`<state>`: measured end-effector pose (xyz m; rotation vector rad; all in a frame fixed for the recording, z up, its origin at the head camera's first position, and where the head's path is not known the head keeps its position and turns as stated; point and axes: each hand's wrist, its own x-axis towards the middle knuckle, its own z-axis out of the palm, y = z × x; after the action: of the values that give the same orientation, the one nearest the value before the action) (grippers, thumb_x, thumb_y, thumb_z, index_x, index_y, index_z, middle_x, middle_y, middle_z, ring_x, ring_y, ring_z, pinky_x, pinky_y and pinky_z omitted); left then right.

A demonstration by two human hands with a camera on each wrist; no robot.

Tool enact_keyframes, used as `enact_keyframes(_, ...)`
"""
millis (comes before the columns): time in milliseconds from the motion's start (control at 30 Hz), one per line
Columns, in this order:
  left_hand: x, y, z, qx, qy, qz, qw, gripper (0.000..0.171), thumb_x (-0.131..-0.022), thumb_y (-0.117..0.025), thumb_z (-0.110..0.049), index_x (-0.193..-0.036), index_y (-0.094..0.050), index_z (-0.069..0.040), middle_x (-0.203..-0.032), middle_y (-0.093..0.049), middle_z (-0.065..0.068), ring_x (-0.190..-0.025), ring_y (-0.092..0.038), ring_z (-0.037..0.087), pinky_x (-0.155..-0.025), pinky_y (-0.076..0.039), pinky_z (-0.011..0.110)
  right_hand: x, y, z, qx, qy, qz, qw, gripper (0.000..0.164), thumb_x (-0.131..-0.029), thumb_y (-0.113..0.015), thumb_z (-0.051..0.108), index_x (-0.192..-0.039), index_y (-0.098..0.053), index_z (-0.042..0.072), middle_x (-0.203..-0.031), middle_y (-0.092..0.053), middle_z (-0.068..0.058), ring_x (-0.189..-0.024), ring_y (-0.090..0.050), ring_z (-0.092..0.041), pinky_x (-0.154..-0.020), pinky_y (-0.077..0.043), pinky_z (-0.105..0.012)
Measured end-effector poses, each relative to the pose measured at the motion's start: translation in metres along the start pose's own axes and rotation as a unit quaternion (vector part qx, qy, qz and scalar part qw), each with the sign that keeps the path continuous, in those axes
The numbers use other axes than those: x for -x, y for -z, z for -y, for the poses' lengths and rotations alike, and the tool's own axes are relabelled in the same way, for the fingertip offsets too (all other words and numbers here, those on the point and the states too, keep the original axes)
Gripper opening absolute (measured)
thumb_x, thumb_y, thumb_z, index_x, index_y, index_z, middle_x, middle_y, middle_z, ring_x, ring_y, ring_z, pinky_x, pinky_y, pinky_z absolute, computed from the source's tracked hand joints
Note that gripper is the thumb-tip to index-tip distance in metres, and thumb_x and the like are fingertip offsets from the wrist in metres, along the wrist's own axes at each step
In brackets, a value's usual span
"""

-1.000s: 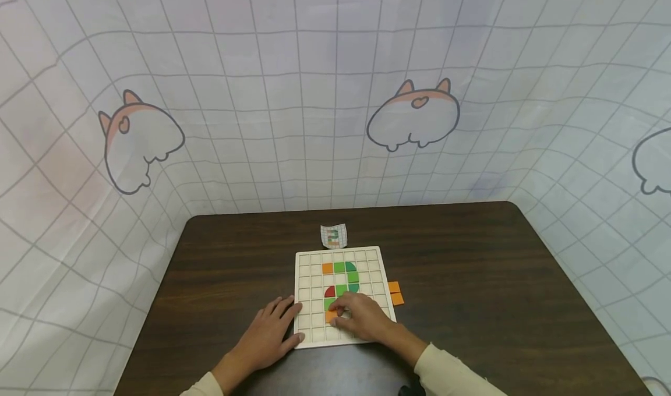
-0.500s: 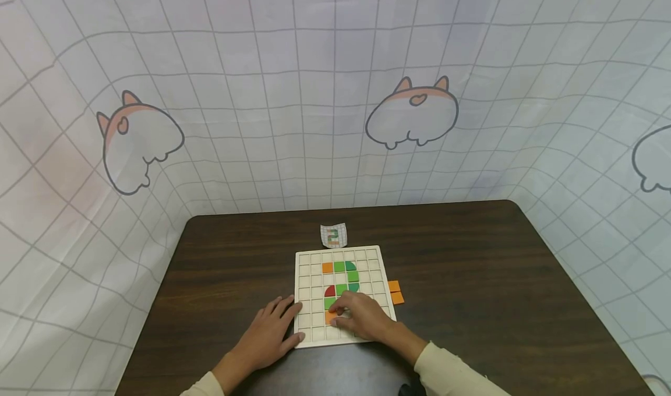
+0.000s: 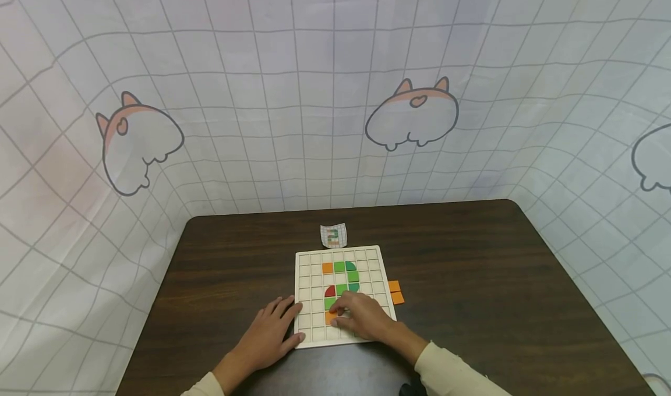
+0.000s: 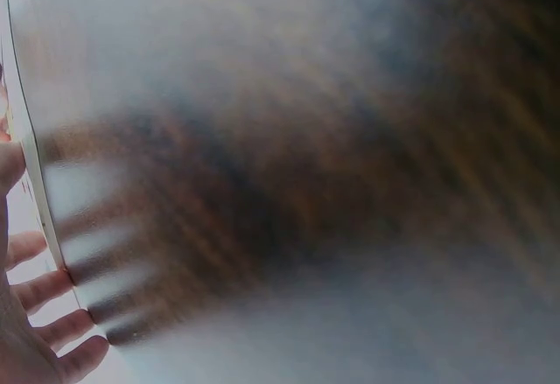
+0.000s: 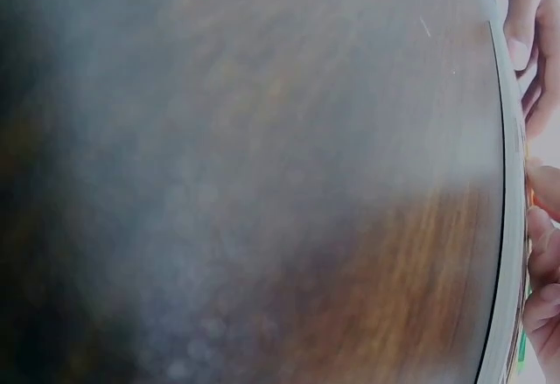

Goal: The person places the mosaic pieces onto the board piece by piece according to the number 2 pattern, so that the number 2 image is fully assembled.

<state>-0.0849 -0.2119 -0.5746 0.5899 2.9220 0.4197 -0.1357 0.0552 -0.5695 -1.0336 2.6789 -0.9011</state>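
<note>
A cream square grid board [image 3: 305, 298] lies on the dark wood table. My left hand [image 3: 264, 333] rests at its left edge, fingers spread, with fingertips and thumb touching the rim. Over the lower middle of the board, my right hand [image 3: 367, 317] has its thumb and curled fingers pinching an orange square tile [image 3: 329, 318], which is partly hidden. Just above that tile sit a green square tile [image 3: 329, 304] and a red quarter-round tile [image 3: 329, 292]. More green tiles and an orange tile [image 3: 327, 268] curve up through the grid.
Two loose orange tiles [image 3: 395, 292] lie against the board's right side. Behind the board is a small pattern card [image 3: 334, 236] with a coloured grid. A white checked curtain [image 3: 335, 122] surrounds the table's back and sides.
</note>
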Motion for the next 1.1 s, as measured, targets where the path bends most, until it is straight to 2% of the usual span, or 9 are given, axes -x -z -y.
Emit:
enact_keyframes(267,0.000,0.001,-0.001,-0.006,0.008,0.000,1.0000,0.066,-0.098,-0.056,-0.058,-0.150,-0.046,-0.019,-0.156,-0.042,0.013,-0.141,-0.041,0.041,-0.106,-0.039,0.062,0.000,0.001,-0.002,0.006,0.011,0.007,1.000,0.023,-0.093,-0.074,0.031,-0.111,-0.076,0.017,-0.101,-0.069,0.009,-0.091,-0.061,-0.003,-0.082,-0.051,-0.026)
enact_keyframes(500,0.000,0.002,-0.001,-0.002,0.004,0.000,1.0000,0.065,-0.098,-0.057,-0.056,-0.149,-0.047,-0.017,-0.155,-0.043,0.013,-0.140,-0.042,0.042,-0.105,-0.039,0.062,0.004,0.008,-0.008,-0.020,0.021,0.002,1.000,0.022,-0.091,-0.076,0.029,-0.110,-0.075,0.016,-0.098,-0.070,0.007,-0.089,-0.062,-0.005,-0.081,-0.052,-0.026)
enact_keyframes(733,0.000,0.003,-0.002,-0.003,0.000,-0.001,1.0000,0.065,-0.097,-0.058,-0.054,-0.149,-0.047,-0.017,-0.155,-0.042,0.014,-0.141,-0.041,0.042,-0.105,-0.040,0.062,0.016,0.026,-0.031,-0.056,0.016,-0.021,0.998,0.020,-0.094,-0.073,0.023,-0.111,-0.073,0.013,-0.091,-0.066,0.010,-0.076,-0.054,-0.003,-0.070,-0.047,-0.020)
enact_keyframes(867,0.001,0.003,-0.002,0.000,-0.001,-0.001,1.0000,0.065,-0.097,-0.058,-0.055,-0.149,-0.048,-0.016,-0.155,-0.043,0.014,-0.140,-0.042,0.042,-0.105,-0.040,0.062,0.028,0.038,-0.047,-0.066,0.005,-0.029,0.997,0.018,-0.094,-0.072,0.019,-0.111,-0.074,0.012,-0.092,-0.065,0.012,-0.075,-0.050,0.000,-0.068,-0.046,-0.019)
enact_keyframes(967,0.001,0.003,-0.002,0.001,-0.002,-0.002,1.0000,0.065,-0.097,-0.058,-0.055,-0.149,-0.048,-0.017,-0.155,-0.043,0.014,-0.140,-0.042,0.042,-0.105,-0.040,0.062,0.038,0.046,-0.058,-0.065,-0.004,-0.046,0.997,0.019,-0.093,-0.072,0.016,-0.111,-0.074,0.009,-0.093,-0.066,0.009,-0.074,-0.052,-0.004,-0.067,-0.046,-0.021)
enact_keyframes(1100,0.001,0.002,-0.002,0.001,0.000,-0.004,1.0000,0.066,-0.097,-0.058,-0.056,-0.149,-0.048,-0.017,-0.155,-0.043,0.014,-0.140,-0.042,0.042,-0.105,-0.040,0.062,0.050,0.058,-0.069,-0.048,-0.019,-0.060,0.997,0.022,-0.092,-0.074,0.014,-0.113,-0.073,0.009,-0.102,-0.066,0.001,-0.081,-0.055,-0.012,-0.071,-0.046,-0.023)
